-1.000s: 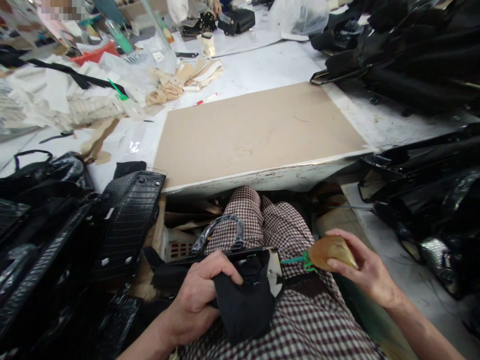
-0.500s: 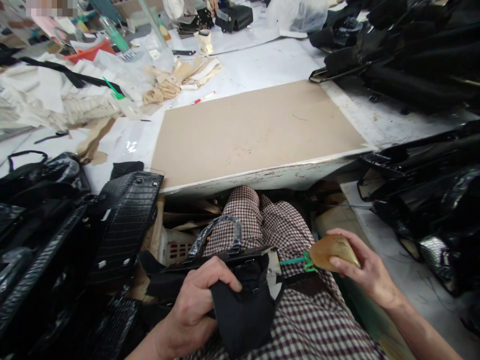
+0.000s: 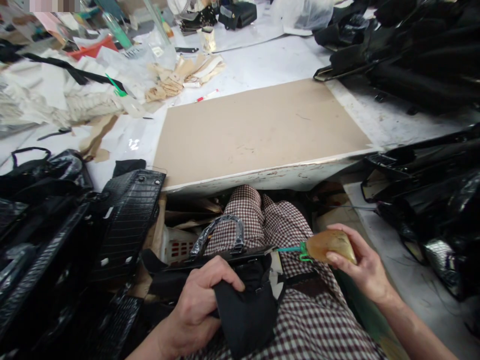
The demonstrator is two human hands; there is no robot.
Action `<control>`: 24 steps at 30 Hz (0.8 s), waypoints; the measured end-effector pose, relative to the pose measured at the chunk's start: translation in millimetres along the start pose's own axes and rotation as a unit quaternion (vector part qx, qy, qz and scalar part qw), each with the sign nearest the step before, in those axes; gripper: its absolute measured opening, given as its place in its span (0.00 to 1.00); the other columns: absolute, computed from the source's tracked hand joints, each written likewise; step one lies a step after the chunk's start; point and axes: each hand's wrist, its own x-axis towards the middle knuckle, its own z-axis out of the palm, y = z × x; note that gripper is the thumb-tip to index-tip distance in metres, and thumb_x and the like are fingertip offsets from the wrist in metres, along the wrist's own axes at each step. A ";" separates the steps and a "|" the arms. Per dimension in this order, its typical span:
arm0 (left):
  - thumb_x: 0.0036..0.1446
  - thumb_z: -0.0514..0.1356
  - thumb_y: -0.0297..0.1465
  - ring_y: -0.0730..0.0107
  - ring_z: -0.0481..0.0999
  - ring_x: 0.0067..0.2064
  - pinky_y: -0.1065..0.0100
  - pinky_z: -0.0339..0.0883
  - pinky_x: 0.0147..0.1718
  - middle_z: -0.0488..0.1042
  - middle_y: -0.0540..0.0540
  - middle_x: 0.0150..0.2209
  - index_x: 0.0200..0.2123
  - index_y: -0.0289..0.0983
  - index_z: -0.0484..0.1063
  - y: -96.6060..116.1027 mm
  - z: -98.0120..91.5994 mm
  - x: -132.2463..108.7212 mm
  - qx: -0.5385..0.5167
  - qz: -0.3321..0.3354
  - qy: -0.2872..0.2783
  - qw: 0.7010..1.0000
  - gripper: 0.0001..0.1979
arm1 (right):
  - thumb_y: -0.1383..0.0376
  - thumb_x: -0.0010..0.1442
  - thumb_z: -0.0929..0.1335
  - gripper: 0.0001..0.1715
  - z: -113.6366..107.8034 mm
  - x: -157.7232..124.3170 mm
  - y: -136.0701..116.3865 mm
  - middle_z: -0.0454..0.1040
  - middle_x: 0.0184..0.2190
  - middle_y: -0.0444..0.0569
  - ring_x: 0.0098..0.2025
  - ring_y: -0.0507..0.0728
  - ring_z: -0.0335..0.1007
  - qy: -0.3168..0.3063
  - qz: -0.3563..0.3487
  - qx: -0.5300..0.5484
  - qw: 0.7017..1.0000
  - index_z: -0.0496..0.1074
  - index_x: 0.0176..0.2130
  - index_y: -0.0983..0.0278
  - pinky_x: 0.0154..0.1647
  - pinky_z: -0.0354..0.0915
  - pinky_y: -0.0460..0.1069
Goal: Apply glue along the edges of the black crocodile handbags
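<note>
Across my lap lies a black handbag (image 3: 247,257), its looped handle (image 3: 219,227) wrapped in clear film. My left hand (image 3: 202,300) is closed on the bag's black fabric lining (image 3: 245,315), folding a flap of it outward. A squeeze bottle (image 3: 332,245) of amber liquid, probably glue, lies sideways in my right hand (image 3: 362,265), fingers wrapped round it. Its green-blue nozzle (image 3: 288,249) points left, with the tip at the bag's right end, by a pale strip (image 3: 275,275) along the edge. Whether the tip touches the bag I cannot tell.
Ahead is a white table with a brown board (image 3: 258,130) at its near edge. Black crocodile-pattern bag pieces (image 3: 129,215) crowd the left; more black bags (image 3: 431,200) are piled right. A red pen (image 3: 207,96) and a second bottle (image 3: 125,100) lie on the table.
The bottle in my right hand has moved slightly left and up, bringing its nozzle tip to the bag's upper right edge. My left hand keeps its hold on the lining.
</note>
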 end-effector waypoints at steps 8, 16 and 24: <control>0.59 0.56 0.23 0.72 0.74 0.36 0.70 0.66 0.32 0.76 0.47 0.33 0.37 0.37 0.72 3.9 -1.2 4.7 0.001 0.013 0.010 1.000 0.07 | 0.57 0.58 0.76 0.27 -4.0 0.7 -1.9 0.77 0.46 0.44 0.42 0.52 0.76 -0.037 0.011 -0.030 0.999 0.69 0.54 0.54 0.44 0.70 0.38; 0.57 0.56 0.21 0.68 0.75 0.35 0.67 0.67 0.31 0.76 0.45 0.33 0.38 0.37 0.72 4.5 -0.5 3.7 -0.001 0.008 0.007 1.000 0.08 | 0.54 0.58 0.76 0.27 -10.6 -4.5 -5.0 0.76 0.43 0.44 0.42 0.54 0.75 -0.089 0.077 -0.039 0.992 0.69 0.54 0.56 0.43 0.72 0.41; 0.56 0.56 0.20 0.72 0.74 0.36 0.70 0.66 0.32 0.76 0.48 0.33 0.38 0.37 0.72 4.7 -0.1 3.9 -0.001 0.012 0.008 1.000 0.09 | 0.54 0.56 0.76 0.30 -12.2 -5.8 -1.8 0.75 0.46 0.46 0.44 0.57 0.75 -0.074 0.078 -0.030 0.994 0.68 0.54 0.57 0.45 0.72 0.44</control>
